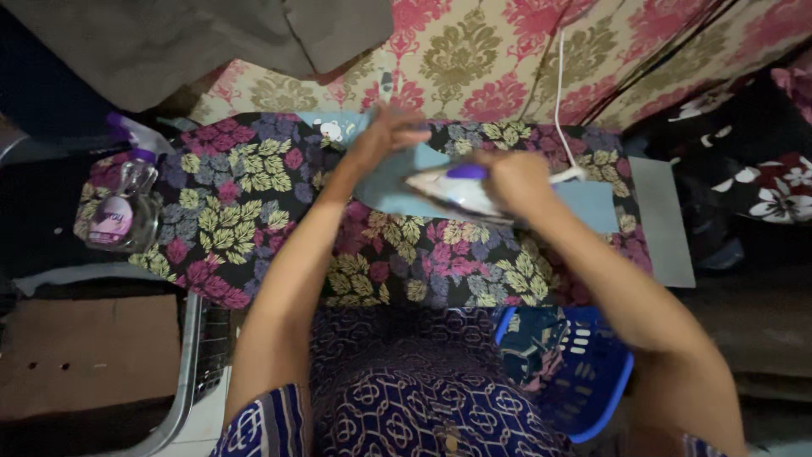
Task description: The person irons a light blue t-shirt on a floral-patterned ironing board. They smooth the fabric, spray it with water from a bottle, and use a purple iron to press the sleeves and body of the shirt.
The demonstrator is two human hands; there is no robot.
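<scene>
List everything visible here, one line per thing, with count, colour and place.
Iron: one, white with a purple handle, on the light blue cloth, held by the right hand.
Light blue cloth: one, spread across the ironing board, under the iron.
Ironing board: one, dark floral cover in purple, pink and yellow-green, centre.
Spray bottle: one, clear with a purple nozzle, on the board's left end.
Cord: one, white, running from the iron up over the patterned backdrop.
Basket: one, blue plastic, below the board at right, cloth inside.
Cardboard: one, brown, lower left.
Left hand: pressing on the cloth near the board's far edge.
Right hand: gripping the iron's handle.
</scene>
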